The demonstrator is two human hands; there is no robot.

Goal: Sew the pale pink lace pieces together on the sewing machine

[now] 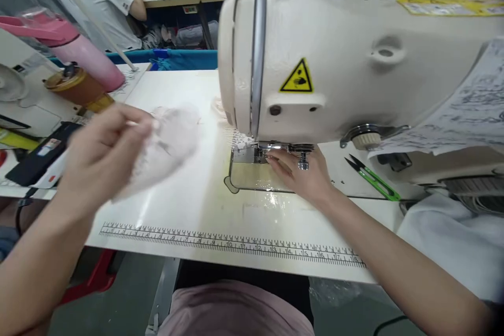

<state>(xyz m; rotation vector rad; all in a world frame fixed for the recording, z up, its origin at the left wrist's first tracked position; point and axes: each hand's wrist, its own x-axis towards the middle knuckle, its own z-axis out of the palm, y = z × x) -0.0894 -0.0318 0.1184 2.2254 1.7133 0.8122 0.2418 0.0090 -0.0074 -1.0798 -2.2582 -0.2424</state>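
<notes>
A cream sewing machine (354, 63) fills the upper right. My left hand (104, 155) is raised above the white table (189, 205), fingers closed on a pale pink piece of fabric (169, 142) that is blurred by motion. My right hand (301, 170) lies on the metal needle plate (252, 176) under the machine head, fingers stretched toward the presser foot (252, 147). A bit of white lace (238, 139) lies under the foot.
Green thread snips (374, 178) lie right of the needle. A pink bottle (79, 47), a brown cup (76, 86) and a black phone (37, 155) sit at the left. A printed ruler (232, 244) runs along the front edge. White cloth (452, 241) hangs at right. Another person (106, 0) works behind.
</notes>
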